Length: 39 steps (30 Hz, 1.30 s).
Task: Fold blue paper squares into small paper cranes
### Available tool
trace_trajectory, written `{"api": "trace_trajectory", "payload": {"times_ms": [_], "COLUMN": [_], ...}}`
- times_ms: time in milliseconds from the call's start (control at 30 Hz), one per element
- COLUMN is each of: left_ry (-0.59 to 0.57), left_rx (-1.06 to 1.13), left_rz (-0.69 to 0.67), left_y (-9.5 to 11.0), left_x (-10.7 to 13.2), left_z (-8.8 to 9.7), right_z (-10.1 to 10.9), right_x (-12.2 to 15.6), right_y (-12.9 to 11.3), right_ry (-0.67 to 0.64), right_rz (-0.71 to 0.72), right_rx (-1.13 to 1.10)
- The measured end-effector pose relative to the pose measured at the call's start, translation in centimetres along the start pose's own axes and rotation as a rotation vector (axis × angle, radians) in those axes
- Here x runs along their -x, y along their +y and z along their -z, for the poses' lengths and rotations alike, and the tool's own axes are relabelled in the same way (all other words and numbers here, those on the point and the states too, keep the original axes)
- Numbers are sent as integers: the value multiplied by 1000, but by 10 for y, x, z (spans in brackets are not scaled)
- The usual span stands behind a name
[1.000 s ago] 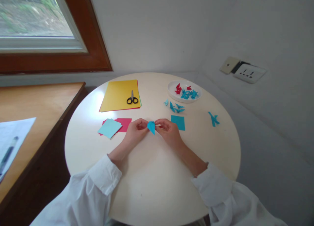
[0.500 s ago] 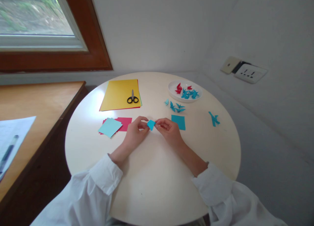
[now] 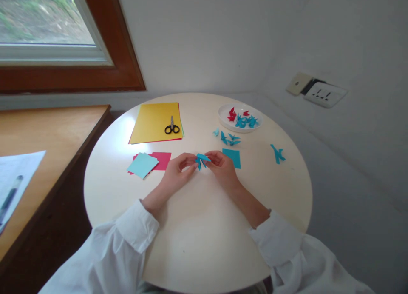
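Between my hands is a small folded blue origami paper (image 3: 202, 158), with narrow points hanging toward me and a wider flap on top. My left hand (image 3: 180, 170) pinches its left side between thumb and fingers. On the other side, my right hand (image 3: 221, 168) has its fingertips closed on the right edge. A flat blue paper square (image 3: 232, 158) lies just behind my right hand. Left of my left hand, a pale blue square (image 3: 143, 165) rests on pink-red squares (image 3: 163, 161). Several folded blue cranes (image 3: 230, 138) sit beyond my right hand.
Black-handled scissors (image 3: 172, 127) lie on yellow sheets (image 3: 149, 119) at the back left of the round table (image 3: 207, 243). A white plate (image 3: 223, 123) at the back right carries red and blue folded pieces. Blue paper strips (image 3: 278, 154) lie far right.
The blue paper, a compact kite shape before, now shows separate narrow points and an opened flap. My fingers have shifted slightly around it, both hands still gripping.
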<state>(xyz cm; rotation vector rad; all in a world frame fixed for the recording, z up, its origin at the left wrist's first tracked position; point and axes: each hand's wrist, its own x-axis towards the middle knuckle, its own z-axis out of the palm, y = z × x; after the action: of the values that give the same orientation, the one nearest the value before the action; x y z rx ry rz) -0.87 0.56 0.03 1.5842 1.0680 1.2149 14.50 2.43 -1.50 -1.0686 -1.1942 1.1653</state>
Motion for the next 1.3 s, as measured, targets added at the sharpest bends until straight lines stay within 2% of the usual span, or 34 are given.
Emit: {"api": "trace_trajectory", "payload": {"times_ms": [233,433,600,700,800,1033,1300], "left_ry": [52,72,-33,-28,-20,2,-22], "left_rx": [-31,52,339,503,572,560,494], "left_rz": [-7,92,254,301,320,344,341], "left_y": [0,3,6,6,6,4,-2], "left_x": [-1,-3,-3,-3,-3,-3,-2], "left_z": [1,3,3,1,1,2,4], "right_z": [-2,-5,-6,-6,-6,-5,-7], "right_x": [4,7,6,6,7,8,8], "right_y": [-4,-8,-8,-8,-8,-9,-5], "right_ry": [-46,-109,-123,-108,-98,-76,-88], "right_rz": [3,-32,-72,-113,-170,-256,-214], "right_rx": [-8,-35,-72,-141,-225,-300,-253]}}
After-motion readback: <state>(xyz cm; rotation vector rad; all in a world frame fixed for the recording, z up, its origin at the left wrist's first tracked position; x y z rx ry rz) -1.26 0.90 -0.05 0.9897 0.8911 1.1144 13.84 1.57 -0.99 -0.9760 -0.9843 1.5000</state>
